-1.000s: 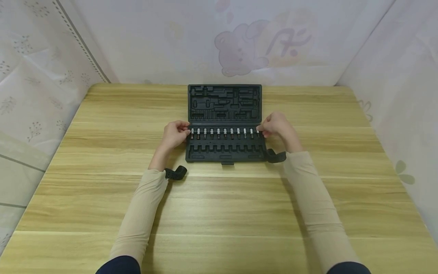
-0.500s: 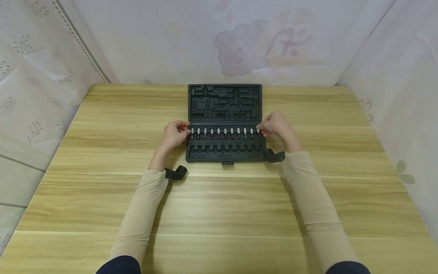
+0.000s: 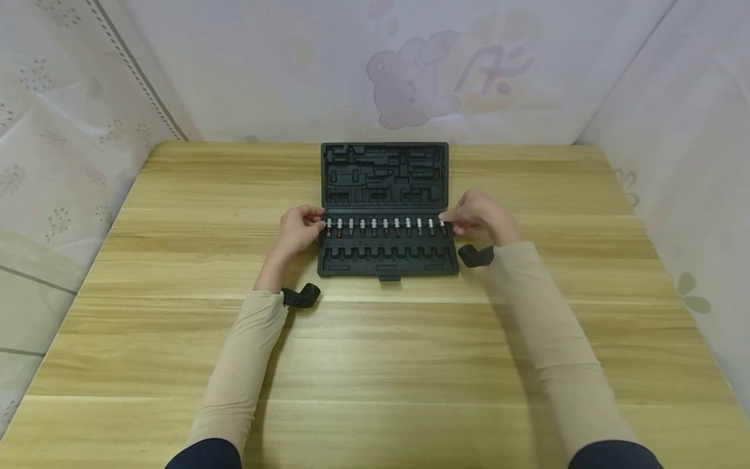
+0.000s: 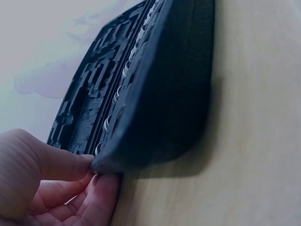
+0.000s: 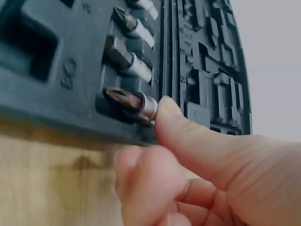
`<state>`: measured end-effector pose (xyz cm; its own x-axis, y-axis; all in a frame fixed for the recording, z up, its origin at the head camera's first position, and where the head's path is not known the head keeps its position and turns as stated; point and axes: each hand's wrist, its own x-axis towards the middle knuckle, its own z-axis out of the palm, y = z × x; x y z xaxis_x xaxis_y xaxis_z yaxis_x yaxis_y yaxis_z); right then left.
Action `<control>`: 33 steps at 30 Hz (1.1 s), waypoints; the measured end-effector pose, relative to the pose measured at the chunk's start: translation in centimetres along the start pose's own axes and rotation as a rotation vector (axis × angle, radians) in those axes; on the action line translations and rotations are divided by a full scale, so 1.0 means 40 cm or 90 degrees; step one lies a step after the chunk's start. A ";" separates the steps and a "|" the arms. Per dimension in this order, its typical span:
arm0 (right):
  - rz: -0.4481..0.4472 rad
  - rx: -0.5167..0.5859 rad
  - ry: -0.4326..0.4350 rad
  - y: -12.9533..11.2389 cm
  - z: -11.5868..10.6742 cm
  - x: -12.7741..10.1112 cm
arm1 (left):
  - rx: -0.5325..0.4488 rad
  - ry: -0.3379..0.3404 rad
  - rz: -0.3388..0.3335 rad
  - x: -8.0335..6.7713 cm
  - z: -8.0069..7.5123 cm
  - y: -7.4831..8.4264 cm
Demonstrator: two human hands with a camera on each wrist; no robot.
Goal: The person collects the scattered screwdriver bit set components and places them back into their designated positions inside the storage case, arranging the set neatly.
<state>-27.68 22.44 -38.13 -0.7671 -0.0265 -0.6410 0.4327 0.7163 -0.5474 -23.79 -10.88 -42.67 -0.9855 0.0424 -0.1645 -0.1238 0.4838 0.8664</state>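
Observation:
A black tool case (image 3: 383,257) lies open on the wooden table (image 3: 375,352), its moulded lid (image 3: 383,176) flat at the far side. A row of silver-collared bits (image 3: 385,227) runs across the near half. My left hand (image 3: 299,228) pinches the case's left edge at the hinge line; in the left wrist view thumb and fingers (image 4: 101,193) clamp the corner of the case (image 4: 160,103). My right hand (image 3: 477,212) grips the right edge. In the right wrist view its thumb (image 5: 188,132) touches the rightmost bit (image 5: 129,101), with curled fingers below the rim.
Black wrist devices sit on the left (image 3: 301,296) and right (image 3: 476,255) forearms, in beige sleeves. Pale patterned curtains (image 3: 76,130) close in the table on the left, back and right. Bare wood stretches between the case and the table's near edge.
My right forearm has swung outward and lifted a little, so its wrist device sits higher beside the case. Both hands stay at the case's edges.

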 end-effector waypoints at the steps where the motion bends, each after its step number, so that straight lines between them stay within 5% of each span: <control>1: 0.002 -0.010 -0.010 -0.003 -0.003 0.000 | 0.000 0.000 0.000 0.000 0.000 0.000; 13: 0.014 -0.129 -0.115 -0.035 -0.022 0.017 | -0.006 0.002 0.011 0.000 0.008 -0.008; 21: 0.029 -0.072 -0.203 -0.031 -0.029 0.026 | -0.001 0.012 0.015 -0.002 0.009 -0.007; 33: 0.036 -0.050 -0.226 -0.040 -0.037 0.023 | 0.003 0.011 0.020 0.000 0.004 -0.005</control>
<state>-29.79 22.28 -37.06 -0.5247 -0.2163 -0.8233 0.4218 0.7741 -0.4721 -23.73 -10.84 -42.91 -0.9908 0.0425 -0.1288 -0.0920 0.4871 0.8685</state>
